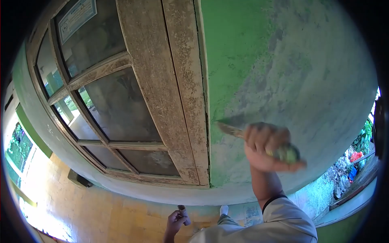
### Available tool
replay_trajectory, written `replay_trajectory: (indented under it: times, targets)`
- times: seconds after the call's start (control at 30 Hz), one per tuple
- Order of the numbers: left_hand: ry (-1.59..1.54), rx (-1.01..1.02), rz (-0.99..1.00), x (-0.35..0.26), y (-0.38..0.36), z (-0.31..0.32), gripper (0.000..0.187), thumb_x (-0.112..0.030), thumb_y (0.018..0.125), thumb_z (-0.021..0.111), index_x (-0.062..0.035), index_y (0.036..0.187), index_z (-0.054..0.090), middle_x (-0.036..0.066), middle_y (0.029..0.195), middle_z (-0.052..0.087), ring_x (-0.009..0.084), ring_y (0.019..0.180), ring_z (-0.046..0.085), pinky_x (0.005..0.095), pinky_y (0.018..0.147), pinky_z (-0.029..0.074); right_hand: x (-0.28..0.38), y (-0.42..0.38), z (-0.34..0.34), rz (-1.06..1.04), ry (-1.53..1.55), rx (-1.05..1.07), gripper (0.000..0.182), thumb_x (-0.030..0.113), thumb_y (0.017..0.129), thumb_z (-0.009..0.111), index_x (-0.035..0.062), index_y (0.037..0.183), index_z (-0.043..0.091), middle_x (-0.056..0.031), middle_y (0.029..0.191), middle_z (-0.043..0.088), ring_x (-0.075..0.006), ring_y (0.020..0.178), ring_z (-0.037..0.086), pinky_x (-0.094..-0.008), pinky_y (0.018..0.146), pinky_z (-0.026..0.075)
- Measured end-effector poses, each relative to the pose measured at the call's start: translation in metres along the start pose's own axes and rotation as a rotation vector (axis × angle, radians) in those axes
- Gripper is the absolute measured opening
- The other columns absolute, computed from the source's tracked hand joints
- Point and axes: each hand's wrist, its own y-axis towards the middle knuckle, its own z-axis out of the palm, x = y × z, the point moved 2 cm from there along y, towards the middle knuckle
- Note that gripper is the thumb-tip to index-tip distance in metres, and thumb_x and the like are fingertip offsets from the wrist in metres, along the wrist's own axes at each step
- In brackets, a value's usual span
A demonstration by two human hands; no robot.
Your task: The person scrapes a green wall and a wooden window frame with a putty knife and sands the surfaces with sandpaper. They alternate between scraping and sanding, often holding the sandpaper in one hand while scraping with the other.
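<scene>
My right hand [267, 146] is raised in front of the wall, closed around the handle of a scraper [231, 130], and slightly blurred. The scraper's blade points left, its tip close to the wall near the window frame; whether it touches cannot be made out. Green paint covers part of the wall [233, 44], while a grey, patchy surface spreads to the right. Low down, my left hand [174, 223] is closed on a brown rolled piece [183, 214], which looks like rolled sandpaper.
A worn wooden window frame [162, 81] with glass panes stands left of the scraper. A sticker [77, 18] is on the upper pane. Below are yellowish floor tiles [121, 218] and my foot [224, 209]. Piled odds and ends [346, 174] lie at the far right.
</scene>
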Motion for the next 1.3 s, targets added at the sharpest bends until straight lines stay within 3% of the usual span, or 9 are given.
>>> replay_trajectory:
  times: [0.07, 0.13, 0.23, 0.67, 0.93, 1.0, 1.17, 1.23, 1.3]
  targets:
    - [-0.023, 0.011, -0.039, -0.01, 0.001, 0.005, 0.02, -0.001, 0.076, 0.065, 0.0027, 0.093, 0.055, 0.007, 0.079, 0.061, 0.0125, 0.071, 0.06, 0.0269, 0.064, 0.05, -0.016, -0.001, -0.004, 0.157, 0.222, -0.094, 0.066, 0.076, 0.076, 0.036, 0.0098, 0.072, 0.044, 0.0004, 0.053, 0.039, -0.0107, 0.045, 0.036, -0.025, 0.043, 0.027]
    - [-0.028, 0.01, -0.027, -0.008, 0.0, 0.004, 0.019, -0.001, 0.076, 0.066, 0.0021, 0.091, 0.054, 0.007, 0.079, 0.06, 0.0128, 0.071, 0.06, 0.0272, 0.065, 0.05, 0.0, -0.001, 0.007, 0.126, 0.19, -0.113, 0.065, 0.075, 0.076, 0.038, 0.0096, 0.072, 0.043, -0.0007, 0.053, 0.041, -0.0115, 0.043, 0.035, -0.0262, 0.043, 0.028]
    - [-0.074, -0.006, -0.059, -0.009, -0.001, 0.005, 0.018, -0.001, 0.075, 0.067, 0.0007, 0.087, 0.054, 0.006, 0.078, 0.06, 0.0127, 0.071, 0.06, 0.0275, 0.065, 0.05, 0.032, 0.007, 0.013, -0.118, 0.058, 0.031, 0.067, 0.073, 0.076, 0.041, 0.006, 0.072, 0.044, -0.0031, 0.049, 0.04, -0.0136, 0.037, 0.034, -0.0286, 0.037, 0.028]
    - [-0.044, 0.068, -0.12, -0.013, 0.005, 0.018, 0.018, -0.004, 0.075, 0.069, -0.0007, 0.083, 0.053, 0.005, 0.074, 0.059, 0.0113, 0.069, 0.059, 0.0267, 0.062, 0.049, 0.003, 0.01, 0.011, -0.103, -0.064, 0.037, 0.065, 0.073, 0.075, 0.044, 0.0082, 0.07, 0.042, -0.0009, 0.052, 0.042, -0.0126, 0.039, 0.036, -0.0272, 0.039, 0.029]
    - [0.005, 0.068, -0.117, 0.001, 0.003, 0.016, 0.018, -0.003, 0.076, 0.068, -0.0004, 0.084, 0.052, 0.006, 0.075, 0.06, 0.012, 0.069, 0.059, 0.0269, 0.062, 0.049, 0.027, 0.017, 0.012, -0.139, 0.081, 0.008, 0.067, 0.075, 0.073, 0.043, 0.0074, 0.071, 0.044, -0.0008, 0.054, 0.042, -0.0124, 0.041, 0.035, -0.0257, 0.041, 0.028]
    - [0.044, 0.055, -0.129, 0.003, 0.002, 0.015, 0.018, -0.003, 0.076, 0.068, -0.0004, 0.084, 0.052, 0.006, 0.075, 0.06, 0.0123, 0.07, 0.059, 0.0269, 0.062, 0.049, 0.016, 0.015, 0.008, -0.154, -0.021, 0.111, 0.067, 0.075, 0.073, 0.045, 0.0081, 0.072, 0.044, -0.0009, 0.055, 0.042, -0.0119, 0.041, 0.035, -0.0254, 0.041, 0.027]
    - [-0.019, 0.075, -0.116, -0.004, -0.002, 0.019, 0.023, -0.007, 0.074, 0.071, -0.0001, 0.084, 0.052, 0.008, 0.076, 0.061, 0.013, 0.07, 0.06, 0.0275, 0.062, 0.05, 0.005, 0.014, 0.003, -0.023, 0.012, 0.047, 0.062, 0.072, 0.072, 0.05, 0.01, 0.075, 0.045, 0.0, 0.055, 0.043, -0.0096, 0.04, 0.034, -0.0255, 0.041, 0.028]
    - [0.004, 0.058, -0.141, 0.001, -0.001, 0.018, 0.023, -0.007, 0.074, 0.072, 0.0001, 0.084, 0.052, 0.008, 0.076, 0.061, 0.0132, 0.069, 0.06, 0.0275, 0.062, 0.05, 0.016, 0.016, 0.006, -0.122, 0.065, -0.079, 0.057, 0.066, 0.075, 0.053, 0.0093, 0.074, 0.044, -0.0004, 0.055, 0.043, -0.0097, 0.041, 0.035, -0.0254, 0.042, 0.029]
    - [0.027, 0.035, -0.167, 0.002, 0.0, 0.017, 0.024, -0.008, 0.073, 0.072, 0.0002, 0.084, 0.052, 0.008, 0.076, 0.061, 0.0134, 0.069, 0.061, 0.0274, 0.063, 0.05, 0.027, 0.014, 0.009, -0.191, 0.055, -0.034, 0.053, 0.061, 0.078, 0.054, 0.0094, 0.075, 0.044, -0.0007, 0.056, 0.044, -0.0099, 0.042, 0.036, -0.0252, 0.043, 0.03]
